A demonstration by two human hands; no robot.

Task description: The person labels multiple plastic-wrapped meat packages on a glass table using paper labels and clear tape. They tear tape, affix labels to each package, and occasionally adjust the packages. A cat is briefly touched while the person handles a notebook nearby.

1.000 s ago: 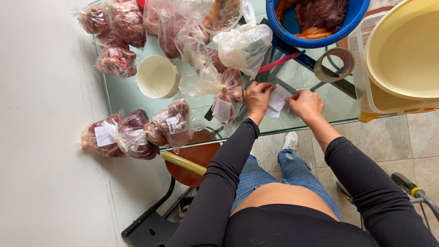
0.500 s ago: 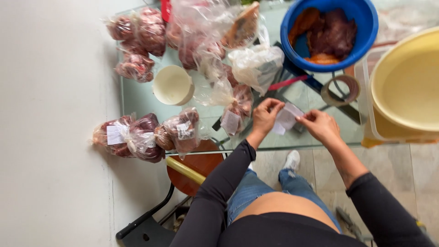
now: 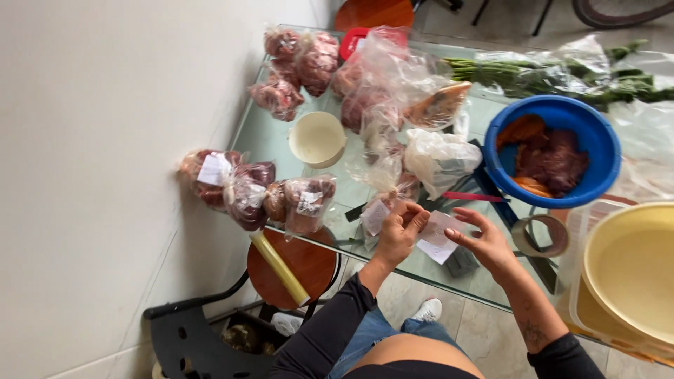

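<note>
White paper label [image 3: 437, 237] between both hands

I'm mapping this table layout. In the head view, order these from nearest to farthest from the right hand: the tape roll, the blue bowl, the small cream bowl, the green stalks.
1. Tape roll: just right of the right hand, on the glass.
2. Blue bowl: above the hand, holding meat.
3. Small cream bowl: up and to the left, past the bagged meat.
4. Green stalks: at the table's far edge.
</note>
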